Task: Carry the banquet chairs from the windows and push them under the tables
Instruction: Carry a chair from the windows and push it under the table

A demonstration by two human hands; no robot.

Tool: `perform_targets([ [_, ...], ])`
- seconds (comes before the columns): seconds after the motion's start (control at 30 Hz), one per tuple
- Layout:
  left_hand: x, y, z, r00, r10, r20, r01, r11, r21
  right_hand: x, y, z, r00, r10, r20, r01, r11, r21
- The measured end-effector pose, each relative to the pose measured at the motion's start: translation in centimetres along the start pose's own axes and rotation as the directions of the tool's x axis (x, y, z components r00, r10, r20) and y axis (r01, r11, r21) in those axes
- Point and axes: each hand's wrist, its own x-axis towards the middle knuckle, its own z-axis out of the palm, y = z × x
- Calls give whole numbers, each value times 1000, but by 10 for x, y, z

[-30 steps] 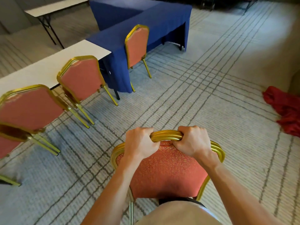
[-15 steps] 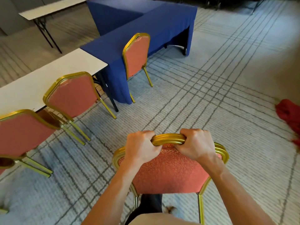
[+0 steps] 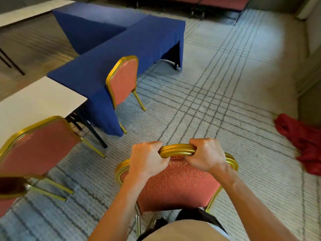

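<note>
A banquet chair (image 3: 175, 186) with a gold frame and a red patterned back is right in front of me, seen from behind. My left hand (image 3: 147, 159) and my right hand (image 3: 205, 155) both grip the top rail of its back, side by side. A blue-clothed table (image 3: 132, 40) stands ahead to the left with one chair (image 3: 123, 80) pushed against it. A bare white table (image 3: 34, 103) is at the left, and another chair (image 3: 34, 146) stands at it. The carried chair's seat and most of its legs are hidden.
A crumpled red cloth (image 3: 302, 141) lies on the carpet at the right, by a wall. Part of a further chair (image 3: 8, 193) shows at the lower left edge. A second white table (image 3: 26, 13) stands at the far left. Patterned carpet stretches ahead.
I have moved forward with the chair along the row of tables. The chairs at the left have slid toward me and partly out of view. Both hands keep the same grip.
</note>
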Motion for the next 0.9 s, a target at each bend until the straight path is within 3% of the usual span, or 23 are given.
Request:
perform_targets([
  [0.3, 141, -37, 60, 998, 57, 26, -57, 998, -21, 136, 65, 13, 999, 37, 11, -37, 999, 24],
  [0.47, 233, -40, 106, 997, 53, 56, -53, 999, -6, 226, 125, 16, 993, 67, 92, -69, 998, 14],
  [0.9, 424, -70, 177, 999, -27, 21, 27, 999, -21, 428, 210, -2, 994, -29, 107, 31, 999, -22],
])
